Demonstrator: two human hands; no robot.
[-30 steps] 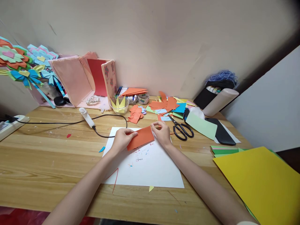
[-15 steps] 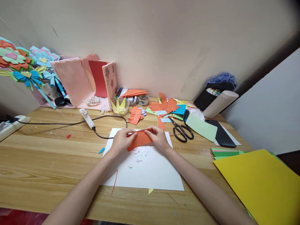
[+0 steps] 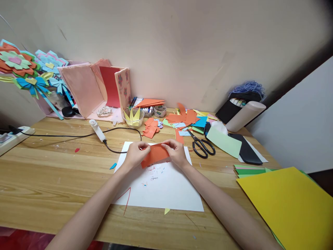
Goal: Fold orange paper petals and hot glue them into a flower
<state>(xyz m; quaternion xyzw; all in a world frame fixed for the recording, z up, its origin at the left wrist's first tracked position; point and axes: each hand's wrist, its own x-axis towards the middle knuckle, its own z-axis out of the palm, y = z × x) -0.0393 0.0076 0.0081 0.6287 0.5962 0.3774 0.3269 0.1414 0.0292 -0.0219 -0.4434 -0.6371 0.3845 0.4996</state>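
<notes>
Between my two hands is a piece of orange paper (image 3: 155, 155), its top edge pinched at both ends. My left hand (image 3: 135, 154) grips the left end with thumb and fingers, and my right hand (image 3: 176, 151) does the same at the right end. The fingertips behind the paper are hidden. Below it lies a white sheet (image 3: 171, 191) with coloured marks and tiny paper scraps. Black-handled scissors (image 3: 201, 144) rest open on the desk, right of my right hand. Left of my left hand is a white hot glue gun (image 3: 97, 130) with a black cord.
Orange cut-outs (image 3: 151, 128) and a heap of coloured scraps (image 3: 183, 117) lie behind my hands. A clear bowl (image 3: 139, 122) holds yellow paper spikes. Yellow card (image 3: 286, 205) is at right, near a black phone-like slab (image 3: 248, 151). Paper flowers (image 3: 18, 62) and a pink box (image 3: 80, 90) stand at left.
The orange paper has shifted very slightly between my hands, showing a little more of its face at the left. Both hands keep their pinch, and the view has moved slightly.
</notes>
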